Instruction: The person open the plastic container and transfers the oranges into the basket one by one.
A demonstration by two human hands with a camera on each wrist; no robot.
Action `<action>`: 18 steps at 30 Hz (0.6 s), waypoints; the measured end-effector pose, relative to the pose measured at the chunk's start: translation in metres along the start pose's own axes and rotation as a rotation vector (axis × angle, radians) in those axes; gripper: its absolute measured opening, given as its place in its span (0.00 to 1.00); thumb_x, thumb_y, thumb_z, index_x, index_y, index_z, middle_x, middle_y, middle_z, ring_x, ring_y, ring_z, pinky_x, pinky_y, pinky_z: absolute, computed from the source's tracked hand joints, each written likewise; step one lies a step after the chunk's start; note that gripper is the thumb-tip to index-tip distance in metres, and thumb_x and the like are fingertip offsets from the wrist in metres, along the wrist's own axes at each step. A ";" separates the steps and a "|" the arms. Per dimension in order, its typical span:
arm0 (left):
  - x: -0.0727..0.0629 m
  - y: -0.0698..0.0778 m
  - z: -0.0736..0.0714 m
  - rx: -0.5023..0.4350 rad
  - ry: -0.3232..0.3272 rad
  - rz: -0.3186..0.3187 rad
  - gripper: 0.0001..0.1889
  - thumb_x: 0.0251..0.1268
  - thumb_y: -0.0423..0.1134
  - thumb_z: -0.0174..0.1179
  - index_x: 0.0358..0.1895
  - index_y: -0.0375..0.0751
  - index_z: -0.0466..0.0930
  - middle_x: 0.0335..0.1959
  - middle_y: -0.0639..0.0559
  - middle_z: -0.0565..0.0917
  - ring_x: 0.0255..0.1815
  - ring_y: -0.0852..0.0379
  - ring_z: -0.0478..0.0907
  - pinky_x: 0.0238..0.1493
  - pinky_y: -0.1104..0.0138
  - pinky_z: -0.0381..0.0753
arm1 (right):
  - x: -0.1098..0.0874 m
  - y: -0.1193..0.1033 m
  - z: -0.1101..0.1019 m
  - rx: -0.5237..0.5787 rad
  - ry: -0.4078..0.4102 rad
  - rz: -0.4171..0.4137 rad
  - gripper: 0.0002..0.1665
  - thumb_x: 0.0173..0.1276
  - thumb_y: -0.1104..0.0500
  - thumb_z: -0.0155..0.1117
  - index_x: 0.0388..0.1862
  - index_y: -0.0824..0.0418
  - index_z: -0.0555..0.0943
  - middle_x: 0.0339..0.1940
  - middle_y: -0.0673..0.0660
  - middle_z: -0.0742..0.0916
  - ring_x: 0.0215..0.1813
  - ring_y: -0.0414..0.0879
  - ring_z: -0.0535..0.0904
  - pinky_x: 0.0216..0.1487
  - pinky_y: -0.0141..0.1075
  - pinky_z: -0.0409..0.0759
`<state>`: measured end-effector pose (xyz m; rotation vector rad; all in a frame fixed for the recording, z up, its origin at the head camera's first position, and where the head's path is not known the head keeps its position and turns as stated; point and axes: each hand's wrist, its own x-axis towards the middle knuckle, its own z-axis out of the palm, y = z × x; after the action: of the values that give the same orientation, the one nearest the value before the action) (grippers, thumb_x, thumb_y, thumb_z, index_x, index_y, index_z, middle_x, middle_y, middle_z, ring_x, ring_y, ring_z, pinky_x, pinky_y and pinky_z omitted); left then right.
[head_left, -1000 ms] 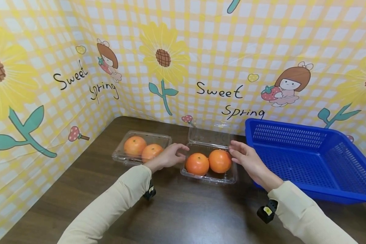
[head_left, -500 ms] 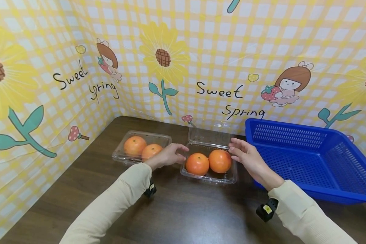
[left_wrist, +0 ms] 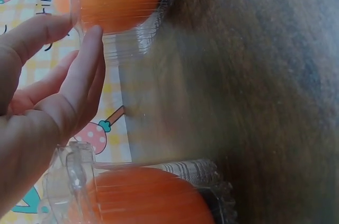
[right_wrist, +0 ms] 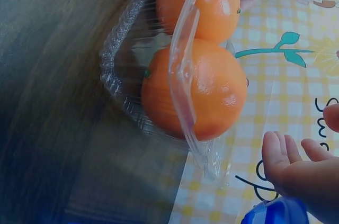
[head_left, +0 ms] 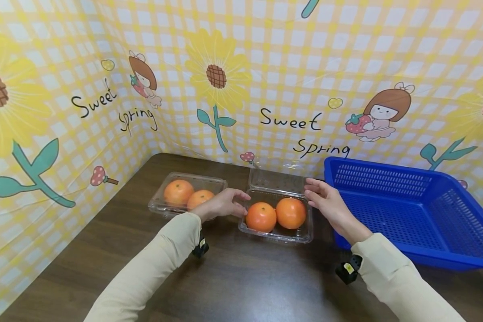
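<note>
Two oranges (head_left: 290, 213) sit side by side in a clear plastic clamshell box (head_left: 275, 236), whose lid (head_left: 271, 179) stands raised at the back. Just left of this box, my left hand (head_left: 222, 203) has its thumb and fingertips right at the rim. In the left wrist view, its fingers (left_wrist: 79, 81) are slightly bent beside the box's upper edge. My right hand (head_left: 332, 206) is at the back right corner, fingertips overlapping the lid's right edge. The right wrist view shows those fingers (right_wrist: 283, 152) loosely bent, apart from the box wall, holding nothing.
Another clear box (head_left: 156, 202) with two oranges, its lid down, stands to the left, partly behind my left hand. A blue plastic basket (head_left: 386, 214) stands on the right. A yellow checked cloth (head_left: 233, 89) hangs behind the dark wooden table (head_left: 241, 281).
My right hand has shifted slightly up and back towards the raised lid. The left hand stays almost in place at the rim. Boxes and oranges have not moved.
</note>
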<state>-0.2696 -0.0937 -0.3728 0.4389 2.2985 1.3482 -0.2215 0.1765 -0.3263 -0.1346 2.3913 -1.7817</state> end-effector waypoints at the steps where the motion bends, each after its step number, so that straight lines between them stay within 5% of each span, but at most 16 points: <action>1: 0.000 0.000 0.000 -0.013 -0.008 0.000 0.24 0.51 0.24 0.60 0.54 0.29 0.68 0.44 0.37 0.77 0.39 0.54 0.78 0.38 0.65 0.79 | 0.000 0.000 0.000 -0.002 0.000 0.001 0.28 0.69 0.62 0.45 0.66 0.67 0.55 0.61 0.68 0.66 0.62 0.59 0.62 0.59 0.48 0.63; 18: -0.002 0.000 0.002 0.000 0.001 0.032 0.26 0.48 0.23 0.61 0.55 0.27 0.67 0.52 0.35 0.71 0.40 0.52 0.77 0.37 0.67 0.79 | 0.006 0.006 0.004 -0.088 -0.036 -0.021 0.27 0.69 0.61 0.46 0.65 0.67 0.57 0.60 0.68 0.68 0.59 0.57 0.65 0.56 0.49 0.67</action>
<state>-0.2665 -0.0934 -0.3728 0.4777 2.3011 1.3643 -0.2270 0.1728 -0.3334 -0.2017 2.4519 -1.6691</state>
